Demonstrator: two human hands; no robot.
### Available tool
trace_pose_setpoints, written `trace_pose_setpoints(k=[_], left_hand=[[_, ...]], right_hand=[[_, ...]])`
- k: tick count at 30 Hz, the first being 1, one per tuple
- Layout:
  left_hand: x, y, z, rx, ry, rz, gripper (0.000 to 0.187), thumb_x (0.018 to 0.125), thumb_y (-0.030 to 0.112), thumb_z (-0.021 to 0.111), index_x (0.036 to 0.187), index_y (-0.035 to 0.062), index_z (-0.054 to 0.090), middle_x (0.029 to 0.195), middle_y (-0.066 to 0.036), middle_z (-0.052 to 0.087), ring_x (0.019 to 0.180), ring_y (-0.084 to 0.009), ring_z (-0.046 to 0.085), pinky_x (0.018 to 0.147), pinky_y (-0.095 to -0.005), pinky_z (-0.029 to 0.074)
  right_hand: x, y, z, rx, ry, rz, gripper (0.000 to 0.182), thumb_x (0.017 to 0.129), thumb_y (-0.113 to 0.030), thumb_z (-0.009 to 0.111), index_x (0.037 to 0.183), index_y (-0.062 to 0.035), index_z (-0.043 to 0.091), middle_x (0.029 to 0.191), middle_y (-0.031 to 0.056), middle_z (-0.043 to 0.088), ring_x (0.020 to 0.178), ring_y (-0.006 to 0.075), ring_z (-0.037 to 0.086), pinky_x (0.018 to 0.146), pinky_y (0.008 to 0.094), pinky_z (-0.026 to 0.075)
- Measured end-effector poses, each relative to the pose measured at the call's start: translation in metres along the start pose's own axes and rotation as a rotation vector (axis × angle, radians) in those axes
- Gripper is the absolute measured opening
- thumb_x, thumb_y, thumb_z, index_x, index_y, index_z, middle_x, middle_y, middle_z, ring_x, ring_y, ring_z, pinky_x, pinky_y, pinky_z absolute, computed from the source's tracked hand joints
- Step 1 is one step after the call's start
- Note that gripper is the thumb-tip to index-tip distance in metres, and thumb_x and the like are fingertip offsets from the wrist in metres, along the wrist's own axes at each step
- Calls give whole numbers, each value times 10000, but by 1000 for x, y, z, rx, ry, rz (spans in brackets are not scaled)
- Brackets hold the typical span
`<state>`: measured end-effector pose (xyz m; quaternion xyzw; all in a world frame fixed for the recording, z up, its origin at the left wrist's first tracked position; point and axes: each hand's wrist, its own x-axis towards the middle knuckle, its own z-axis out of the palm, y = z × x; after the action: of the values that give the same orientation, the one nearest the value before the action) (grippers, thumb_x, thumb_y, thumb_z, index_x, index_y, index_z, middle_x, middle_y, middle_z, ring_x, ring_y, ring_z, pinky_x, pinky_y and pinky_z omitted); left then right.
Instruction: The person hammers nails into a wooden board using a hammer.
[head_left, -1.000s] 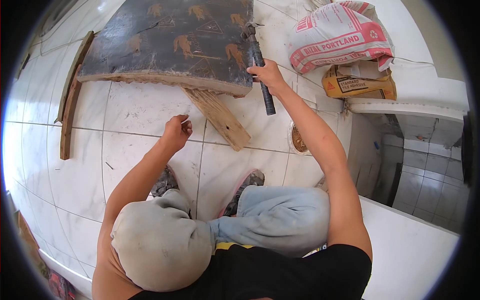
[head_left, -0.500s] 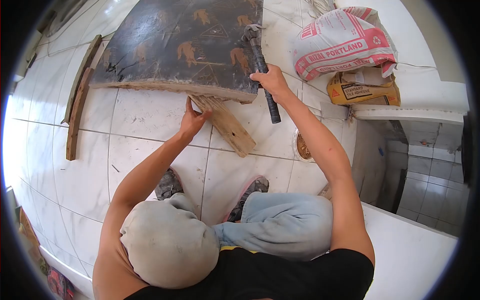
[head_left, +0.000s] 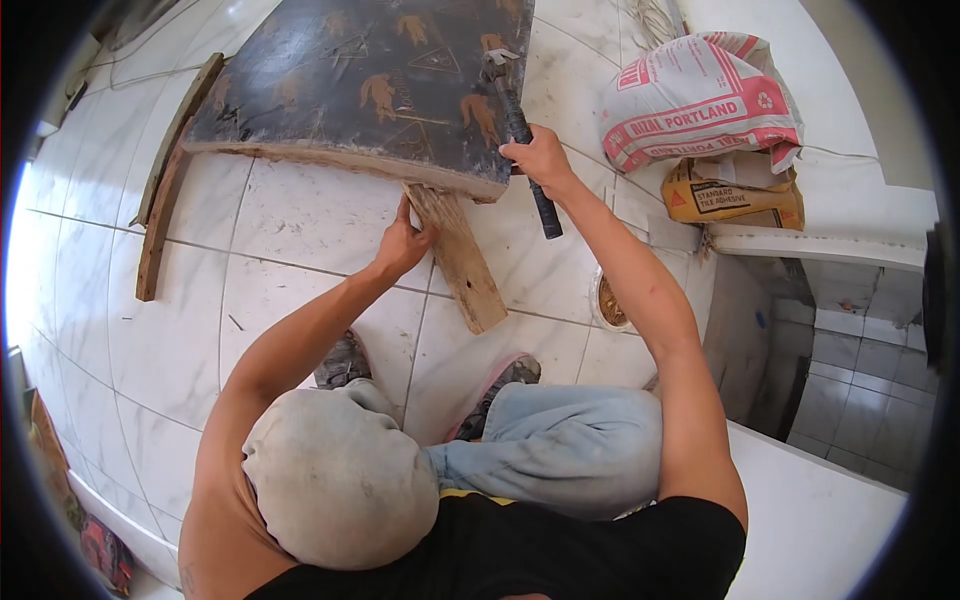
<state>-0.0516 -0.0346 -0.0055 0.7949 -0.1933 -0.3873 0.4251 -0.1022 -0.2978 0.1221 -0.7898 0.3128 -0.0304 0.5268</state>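
A dark printed board (head_left: 350, 85) with a pale, rough front edge lies at the top centre. My left hand (head_left: 405, 243) grips a short wooden plank (head_left: 463, 265) near its upper end, which meets the board's front edge. The plank slants down to the right over the tiles. My right hand (head_left: 540, 160) is closed round the black handle of a hammer (head_left: 518, 125), and its metal head rests over or just above the board's right side. The fingers' far sides are hidden on both hands.
Two long wooden strips (head_left: 165, 215) lie on the left. A cement bag (head_left: 700, 105) and a tile adhesive bag (head_left: 735, 192) sit at the upper right. A round container (head_left: 608, 300) stands beside my right forearm. A recessed tiled area (head_left: 855, 370) is at the right.
The plank's lower end has swung down and slightly left, and my left hand has shifted a little right with it. The view has turned slightly. Both grips are kept.
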Motion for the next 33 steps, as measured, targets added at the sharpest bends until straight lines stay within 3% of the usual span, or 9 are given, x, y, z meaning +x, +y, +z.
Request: trace_pose_setpoints(k=[3, 5, 8, 12, 18, 22, 25, 29, 33], left_hand=[[-21, -1, -3, -74, 63, 13, 850, 893, 271, 673, 1573, -30, 260, 948, -139, 682, 856, -254, 652, 757, -370, 527], [-34, -6, -8, -614, -26, -340, 695, 915, 143, 617, 1518, -52, 333, 1066, -123, 641, 923, -237, 629, 782, -336, 528], [-53, -8, -26, -1025, -150, -518, 559, 937, 2, 541, 1467, -71, 376, 1211, -127, 578, 986, -235, 610, 858, -323, 539], [-76, 35, -61, -1033, -273, -218, 496, 972, -60, 537, 1445, -80, 389, 1321, -199, 555, 1193, -241, 610, 1049, -328, 532], [-38, 46, -101, -1036, -135, 93, 224, 1016, 67, 618, 1227, -6, 603, 1208, -129, 683, 1152, -197, 669, 1033, -295, 550], [-19, 59, -131, -1175, -116, 192, 135, 1041, 99, 571, 1135, 19, 625, 1226, -147, 669, 1201, -261, 644, 1075, -368, 528], [-10, 62, -146, -1518, -345, 195, 191, 1019, 104, 586, 1184, 12, 613, 1307, -201, 606, 1357, -342, 506, 1183, -451, 416], [-25, 89, -145, -1552, -293, 139, 261, 1022, 100, 579, 1260, -5, 594, 1216, -189, 637, 1302, -349, 547, 1174, -453, 433], [-17, 77, -144, -1411, -286, 167, 329, 1039, 144, 586, 1332, -6, 560, 1174, -122, 661, 1080, -219, 625, 984, -342, 533]], right_hand=[[2, 9, -1, -3, 18, 38, 169, 857, -90, 726, 860, -44, 563, 803, 28, 583, 731, 144, 630, 602, 327, 576], [-1, 7, -5, -52, 84, 21, 181, 838, -108, 738, 848, -31, 575, 751, 44, 592, 666, 153, 631, 578, 331, 572], [-13, 1, -18, -210, 148, 10, 229, 843, -170, 754, 844, -18, 582, 658, 44, 578, 545, 158, 607, 517, 329, 542], [-64, -46, -32, -234, 30, -1, 352, 923, -318, 734, 882, -10, 569, 561, 21, 521, 413, 150, 528, 425, 312, 459], [-116, -61, 1, -73, -194, 130, 422, 990, -425, 653, 926, -24, 538, 596, -11, 474, 424, 96, 479, 390, 293, 423], [-120, -48, 19, -171, -235, 157, 395, 1006, -397, 630, 987, -17, 525, 583, -9, 449, 412, 103, 459, 385, 298, 411], [-118, -53, 17, -151, -268, 182, 380, 1014, -384, 615, 1014, -20, 508, 581, 2, 453, 410, 108, 454, 383, 301, 407], [-114, -50, 13, -193, -296, 203, 404, 1011, -392, 598, 1034, 1, 511, 588, 15, 468, 419, 134, 489, 394, 316, 439], [-116, -51, 13, -193, -307, 184, 412, 998, -360, 607, 1083, 31, 510, 628, 28, 491, 435, 150, 527, 408, 330, 475]])
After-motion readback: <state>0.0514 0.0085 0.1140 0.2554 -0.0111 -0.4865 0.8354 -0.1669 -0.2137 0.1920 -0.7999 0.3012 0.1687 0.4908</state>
